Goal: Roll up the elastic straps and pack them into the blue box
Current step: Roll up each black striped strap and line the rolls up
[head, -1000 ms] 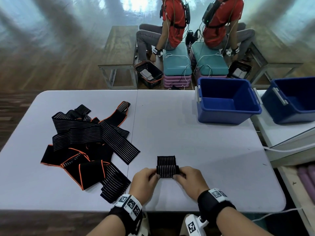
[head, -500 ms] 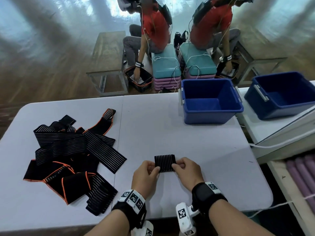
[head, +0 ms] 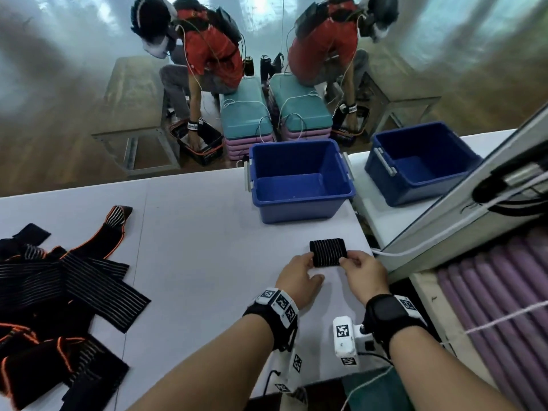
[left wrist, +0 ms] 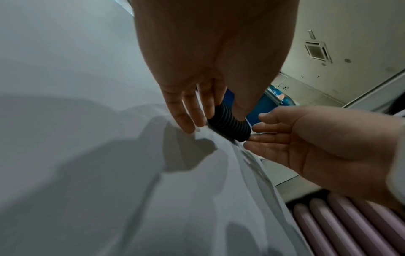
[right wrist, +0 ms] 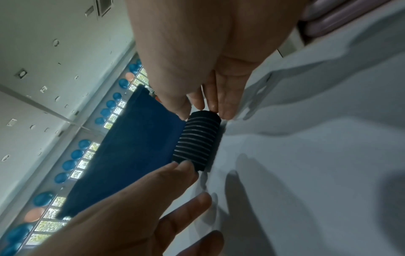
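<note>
fingers of both hands pinch ribbed blk strap roll.

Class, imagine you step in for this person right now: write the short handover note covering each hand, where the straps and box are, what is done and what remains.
Left hand: pinches the left end of the rolled strap.
Right hand: holds the roll's right end; the grip is only partly visible.
The roll is fully wound, at the table's near right part, in front of the blue box.
The box shows no straps inside.
A pile of unrolled straps lies on the table's left side.
Done: one strap rolled.
Left: put this roll in the box, then roll and pack the pile.
</note>
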